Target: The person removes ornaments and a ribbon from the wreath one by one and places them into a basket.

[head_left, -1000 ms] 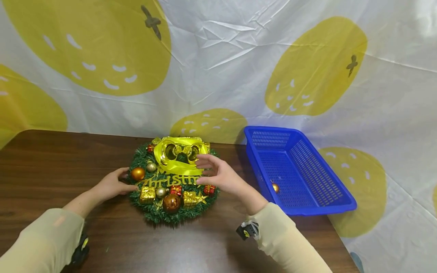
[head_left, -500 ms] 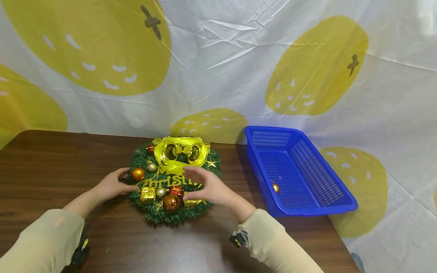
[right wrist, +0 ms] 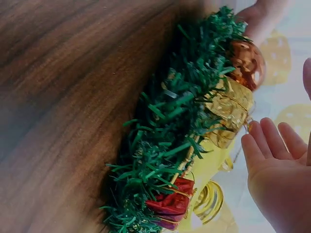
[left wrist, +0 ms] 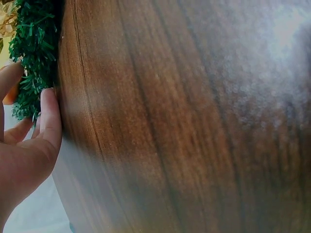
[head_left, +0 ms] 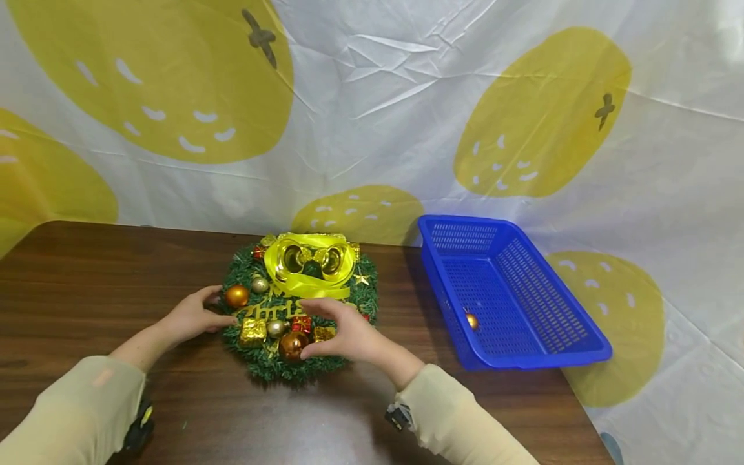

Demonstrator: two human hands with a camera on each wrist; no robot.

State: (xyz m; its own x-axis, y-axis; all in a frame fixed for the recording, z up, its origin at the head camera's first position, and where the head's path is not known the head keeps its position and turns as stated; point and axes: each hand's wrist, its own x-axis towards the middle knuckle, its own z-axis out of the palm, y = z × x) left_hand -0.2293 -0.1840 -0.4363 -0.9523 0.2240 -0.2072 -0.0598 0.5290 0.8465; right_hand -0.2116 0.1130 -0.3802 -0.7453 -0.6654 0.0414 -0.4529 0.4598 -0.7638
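A: What is the right hand (head_left: 351, 332) doing?

B: It is over the lower right part of the wreath (head_left: 273, 371), fingers extended and thumb held well away from them. The thumb tip is by the shiny brown ball (head_left: 290, 344); whether it touches, I cannot tell.

A: And the left hand (head_left: 188, 314)?

B: It grips the wreath's left edge, thumb and fingers on either side of the green tinsel, as the left wrist view shows. The orange ball (head_left: 236, 296) is just beside its fingers.

A: Where does the wreath lie?

B: Flat on the dark wooden table (head_left: 116, 265), near the back edge, between the two hands.

A: What else is on it?

B: Left of the brown ball are a small pale gold ball (head_left: 276, 329) and a gold foil box (head_left: 252, 331), with a red box (head_left: 301, 324) just above the brown one. Gold lettering (head_left: 273, 311) runs across the middle, partly behind the right hand. Higher up, a yellow ribbon (head_left: 299, 285) loops around two gold bells (head_left: 330, 260).

A: Further out?

B: To the right stands a blue basket (head_left: 523, 359), apart from the wreath, with a small gold ball (head_left: 473, 321) inside. Behind everything hangs a white cloth (head_left: 378, 129) printed with large yellow fruit.
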